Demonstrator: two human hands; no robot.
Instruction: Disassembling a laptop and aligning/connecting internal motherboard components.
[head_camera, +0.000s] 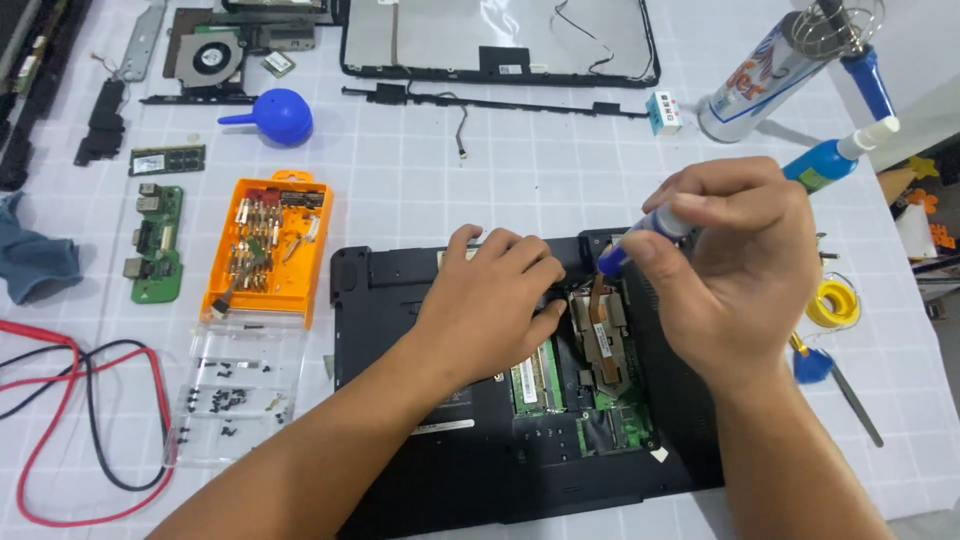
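Note:
A black laptop base (400, 300) lies bottom-up in front of me, its hatch open onto a copper heat pipe (600, 320) and green memory modules (537, 378). My left hand (490, 300) rests flat on the base, its fingers touching the edge of the opening. My right hand (730, 270) grips a small screwdriver (640, 235) with a blue and white handle, its tip pointing down at the top of the opening near the heat pipe.
An orange bit case (268, 245) and a clear lid with several screws (232, 395) sit left of the laptop. Further left lie a green board (156, 243), red and black leads (80, 420) and a blue blower (280, 115). Spray can (760, 80), blue bottle (830, 160), solder roll (832, 303) at right.

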